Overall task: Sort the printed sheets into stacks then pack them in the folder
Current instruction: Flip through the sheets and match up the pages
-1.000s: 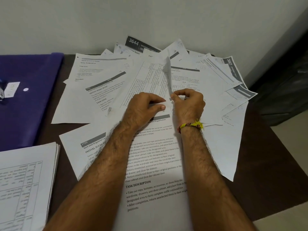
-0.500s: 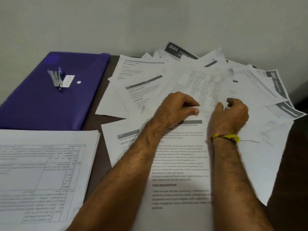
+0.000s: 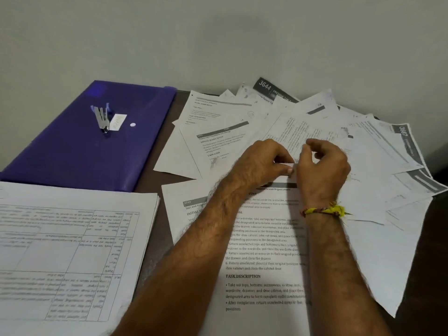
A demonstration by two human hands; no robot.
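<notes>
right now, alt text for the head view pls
Both hands, left hand and right hand, pinch a sheet's top edge amid fanned printed sheets on a dark table. A purple folder carrying a stapler lies far left, a neat stack nearer.

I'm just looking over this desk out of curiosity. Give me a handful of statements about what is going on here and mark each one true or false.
1. A stapler lies on top of the purple folder. True.
2. The folder sits to the right of the fanned-out sheets. False: it is on the left, near the wall.
3. Both hands meet at the top edge of the sheet headed TASK DESCRIPTION, the left hand and right hand pinching paper there. True.
4. The yellow thread band is on the left wrist. False: it is on the right wrist.
5. A neat stack of table-printed sheets lies at the near left. True.
6. The folder is open, with pages inside. False: it lies closed.
</notes>
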